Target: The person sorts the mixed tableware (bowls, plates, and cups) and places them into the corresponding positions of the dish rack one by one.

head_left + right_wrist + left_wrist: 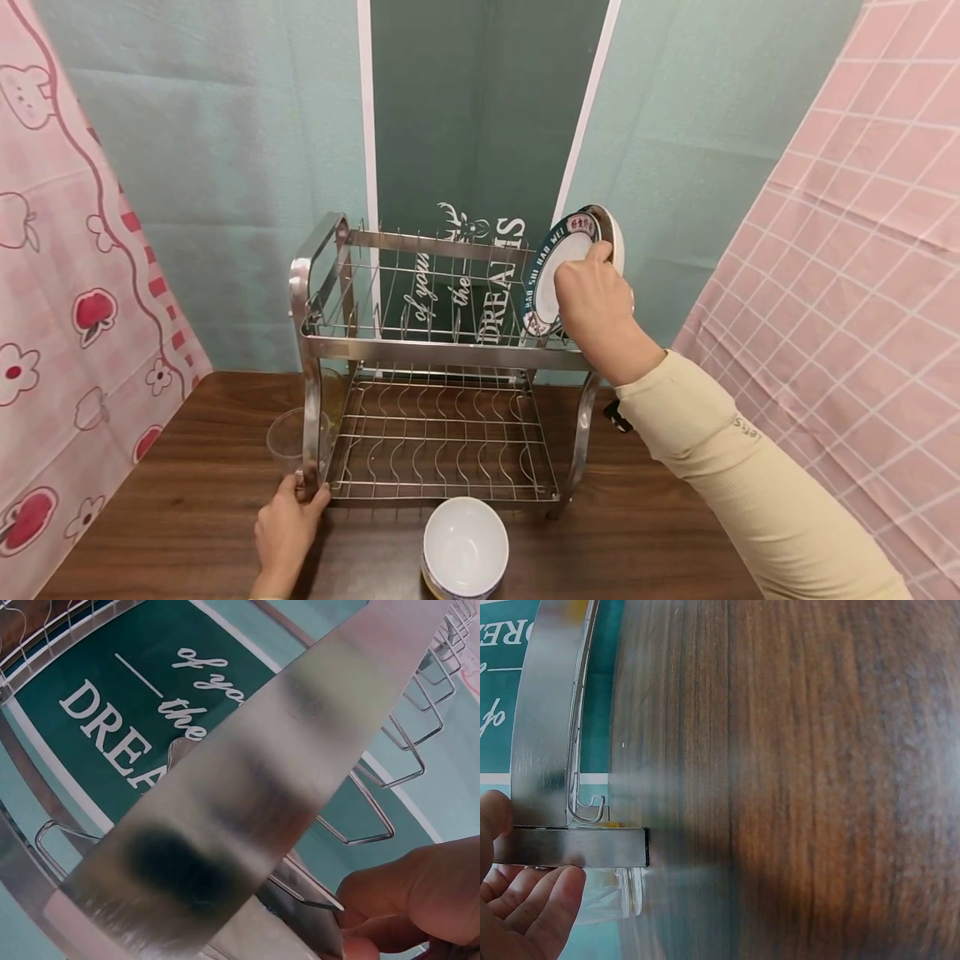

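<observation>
A two-tier steel dish rack stands on the wooden table. My left hand grips the foot of its front left leg; in the left wrist view the thumb and fingers lie on either side of the flat steel bar. At the right end of the upper tier, my right hand holds a plate with a dark green lettered rim, tilted on edge among the wires. Another pale dish shows behind it, mostly hidden. In the right wrist view a steel rail covers most of the plate.
White bowls, apparently stacked, stand in front of the rack. A clear cup is beside the left leg. Some black object lies behind the right leg. Pink curtains flank both sides, and a green cloth hangs behind.
</observation>
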`<state>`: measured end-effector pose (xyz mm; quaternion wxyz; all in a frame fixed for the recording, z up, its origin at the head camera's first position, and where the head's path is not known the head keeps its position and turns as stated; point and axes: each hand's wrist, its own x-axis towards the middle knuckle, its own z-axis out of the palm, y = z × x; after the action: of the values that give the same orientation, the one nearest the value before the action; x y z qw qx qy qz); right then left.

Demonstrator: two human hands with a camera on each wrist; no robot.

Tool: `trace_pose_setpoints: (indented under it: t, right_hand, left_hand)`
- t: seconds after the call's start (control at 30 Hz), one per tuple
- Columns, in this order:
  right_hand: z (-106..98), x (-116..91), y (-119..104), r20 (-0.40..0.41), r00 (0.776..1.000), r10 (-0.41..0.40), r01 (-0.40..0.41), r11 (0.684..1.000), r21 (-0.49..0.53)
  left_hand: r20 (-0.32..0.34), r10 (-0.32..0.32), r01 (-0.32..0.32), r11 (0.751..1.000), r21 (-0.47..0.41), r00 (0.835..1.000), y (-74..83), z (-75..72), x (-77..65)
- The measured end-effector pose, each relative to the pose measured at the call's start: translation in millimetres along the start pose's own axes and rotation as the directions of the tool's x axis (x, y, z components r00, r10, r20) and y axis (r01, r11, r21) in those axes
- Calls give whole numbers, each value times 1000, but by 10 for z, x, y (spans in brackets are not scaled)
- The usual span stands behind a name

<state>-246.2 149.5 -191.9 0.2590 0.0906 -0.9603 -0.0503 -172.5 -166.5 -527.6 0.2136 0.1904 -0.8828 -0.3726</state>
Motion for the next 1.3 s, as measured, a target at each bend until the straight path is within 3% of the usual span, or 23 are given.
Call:
trace_pose_setpoints:
  t: [0.2, 0.43, 0.8, 1.07, 1.17, 1.3]
  right_hand:
    - [-14, -35, 20, -65, 996, -60, 57, 997, -51]
    - [26, -72, 34, -201, 970, -134, 107, 984, -142]
    - [98, -188, 15, -325, 936, -138, 99, 986, -133]
    - [28, -207, -86, -323, 935, -145, 89, 979, -182]
    - [-22, -218, -88, -278, 955, -101, 67, 989, -128]
    - [-90, -293, -63, -152, 988, -40, 41, 999, -1]
  left_hand:
    - [-1, -1, 1, 1000, 7, 1000, 14, -10, -4]
    - [4, -1, 1, 1000, 11, 1000, 14, -17, -4]
    - [6, -8, 8, 1000, -4, 1000, 10, -20, -28]
    - [17, -2, 2, 1000, -7, 1000, 18, -32, -26]
    - [35, 9, -8, 1000, -7, 999, 21, -53, -16]
    - [52, 37, -35, 999, -23, 998, 9, -88, -9]
